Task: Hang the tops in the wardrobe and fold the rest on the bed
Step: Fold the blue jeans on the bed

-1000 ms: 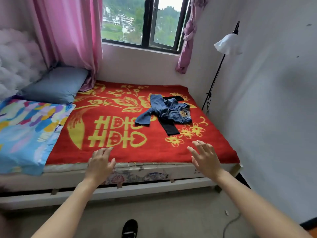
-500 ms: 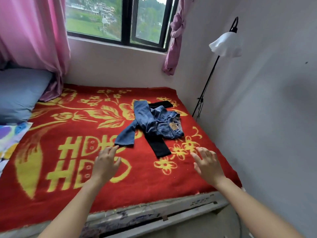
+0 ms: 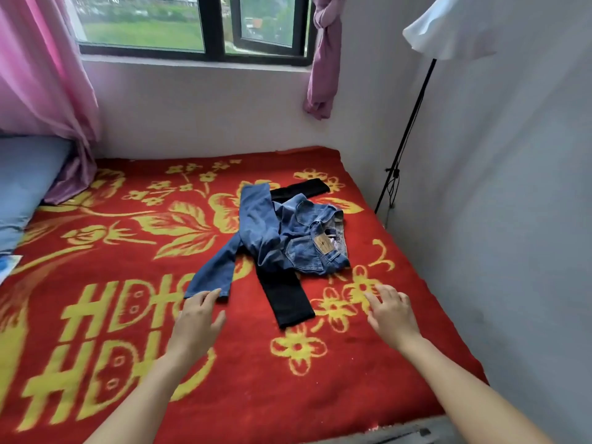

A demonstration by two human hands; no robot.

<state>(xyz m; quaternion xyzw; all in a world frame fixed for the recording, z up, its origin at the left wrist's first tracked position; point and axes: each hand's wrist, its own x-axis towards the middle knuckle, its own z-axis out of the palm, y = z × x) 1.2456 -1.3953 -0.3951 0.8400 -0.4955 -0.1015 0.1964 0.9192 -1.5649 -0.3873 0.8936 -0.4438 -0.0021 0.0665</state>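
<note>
Hands (left (image 3: pixel 195 322), right (image 3: pixel 392 315)) hover by jeans (image 3: pixel 288 238).

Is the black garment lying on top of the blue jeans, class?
No, the blue jeans lie across the middle of the black garment, whose two ends stick out from under them on the red blanket.

Blue jeans (image 3: pixel 288 232) lie crumpled across black trousers (image 3: pixel 290 299) on the red blanket (image 3: pixel 128 251), left hand (image 3: pixel 195 325) and right hand (image 3: pixel 392 315) spread nearby.
</note>
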